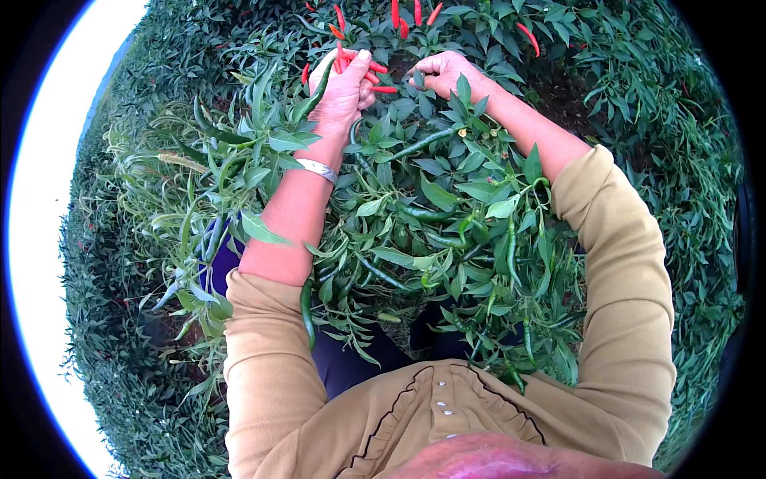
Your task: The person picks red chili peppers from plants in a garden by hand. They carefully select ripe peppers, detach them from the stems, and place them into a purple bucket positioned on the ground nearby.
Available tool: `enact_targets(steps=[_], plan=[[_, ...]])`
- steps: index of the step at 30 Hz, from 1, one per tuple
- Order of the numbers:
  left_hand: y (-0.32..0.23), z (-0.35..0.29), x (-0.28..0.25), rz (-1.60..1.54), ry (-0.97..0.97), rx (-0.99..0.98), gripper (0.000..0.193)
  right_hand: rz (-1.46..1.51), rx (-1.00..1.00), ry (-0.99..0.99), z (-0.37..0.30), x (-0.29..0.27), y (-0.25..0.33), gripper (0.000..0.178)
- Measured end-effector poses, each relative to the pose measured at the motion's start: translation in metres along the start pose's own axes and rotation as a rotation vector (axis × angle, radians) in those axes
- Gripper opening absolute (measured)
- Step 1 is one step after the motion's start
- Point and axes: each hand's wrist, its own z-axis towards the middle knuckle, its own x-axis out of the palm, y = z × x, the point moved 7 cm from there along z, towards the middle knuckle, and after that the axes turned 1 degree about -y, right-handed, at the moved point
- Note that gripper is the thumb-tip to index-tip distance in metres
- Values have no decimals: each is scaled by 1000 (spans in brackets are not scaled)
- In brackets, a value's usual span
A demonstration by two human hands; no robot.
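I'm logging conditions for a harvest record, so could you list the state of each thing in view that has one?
Left hand: closed around several red peppers
Held red peppers: bunched, ends poking out
Right hand: fingers curled at the leaves; grip unclear
Green peppers: unpicked, hanging among leaves
Upper-right red pepper: red, among leaves
Sleeves: pushed up
Bracelet: worn on left wrist

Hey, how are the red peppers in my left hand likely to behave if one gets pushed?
The red peppers are slim, so each is probably light and easily nudged. They poke out fairly straight from the left hand, which suggests they're firm rather than floppy. Their smooth-looking skins may let one slide against the others.
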Motion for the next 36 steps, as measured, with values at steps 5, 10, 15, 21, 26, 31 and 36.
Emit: enact_targets(steps=[5,10,15,21,26,31,36], plan=[[9,-9,-11,231,-15,-136,6,-130,-170,139,2,14,-4,41],[6,-15,-9,226,27,-128,9,-394,-136,132,-4,17,11,43],[12,-17,3,155,84,-133,10,-410,-356,208,-8,33,36,35],[8,-6,-5,17,26,-54,10,-178,-303,140,3,25,29,16],[-1,-22,8,242,86,-39,14,-142,-271,45,6,13,18,14],[-16,-24,30,966,190,524,15,-297,-172,26,9,26,10,17],[-26,-32,43,1067,130,839,16,11,87,-96,-1,25,-3,17]])
